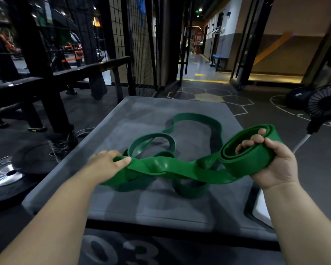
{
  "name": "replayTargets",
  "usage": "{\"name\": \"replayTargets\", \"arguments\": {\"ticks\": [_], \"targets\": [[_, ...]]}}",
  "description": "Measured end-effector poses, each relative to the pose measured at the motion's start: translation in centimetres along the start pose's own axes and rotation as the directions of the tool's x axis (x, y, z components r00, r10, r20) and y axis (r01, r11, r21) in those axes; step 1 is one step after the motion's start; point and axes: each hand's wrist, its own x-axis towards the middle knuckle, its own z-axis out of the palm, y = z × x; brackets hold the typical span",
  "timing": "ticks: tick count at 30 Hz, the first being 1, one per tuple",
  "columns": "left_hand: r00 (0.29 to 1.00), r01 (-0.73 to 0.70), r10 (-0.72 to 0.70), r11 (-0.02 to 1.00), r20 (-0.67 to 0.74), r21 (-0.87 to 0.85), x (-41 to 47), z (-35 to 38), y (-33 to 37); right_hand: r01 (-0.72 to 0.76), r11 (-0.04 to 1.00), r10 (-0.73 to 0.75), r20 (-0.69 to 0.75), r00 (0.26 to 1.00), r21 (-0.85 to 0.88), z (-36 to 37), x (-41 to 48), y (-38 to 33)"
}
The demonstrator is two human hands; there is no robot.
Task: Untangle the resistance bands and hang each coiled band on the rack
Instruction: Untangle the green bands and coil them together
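Note:
A wide green resistance band (pixel 166 167) stretches between both hands above a grey padded box (pixel 122 119). My right hand (pixel 269 161) grips a rolled-up coil of that band (pixel 245 159), fingers hooked inside the coil and thumb over its outer wrap. My left hand (pixel 107 165) pinches the flat loose part of the band at the left. Underneath lie more green loops (pixel 197 119), tangled on the pad, and I cannot tell whether they belong to the same band or another.
A black metal rack frame (pixel 46 87) and wire mesh wall (pixel 139 44) stand at the left and back. Weight plates (pixel 10 175) lie on the floor at the left. A black floor fan (pixel 325 104) sits at the right, with a corridor beyond.

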Motion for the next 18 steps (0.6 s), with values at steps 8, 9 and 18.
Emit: {"name": "replayTargets", "arguments": {"ticks": [8, 9, 18], "targets": [[0.800, -0.359, 0.415, 0.910, -0.435, 0.207, -2.1, -1.3, 1.9, -0.046, 0.998, 0.044, -0.029, 0.999, -0.049, 0.4, -0.3, 0.9], [0.696, -0.395, 0.456, 0.888, -0.555, 0.233, -2.3, -1.1, 2.1, -0.043, 0.998, 0.041, -0.039, 0.998, -0.056, 0.3, -0.4, 0.9], [0.668, -0.405, 0.516, 0.857, -0.536, 0.320, -0.7, 0.8, 1.8, 0.032, 0.999, -0.035, -0.094, 0.995, -0.035, -0.1, -0.2, -0.1]]}}
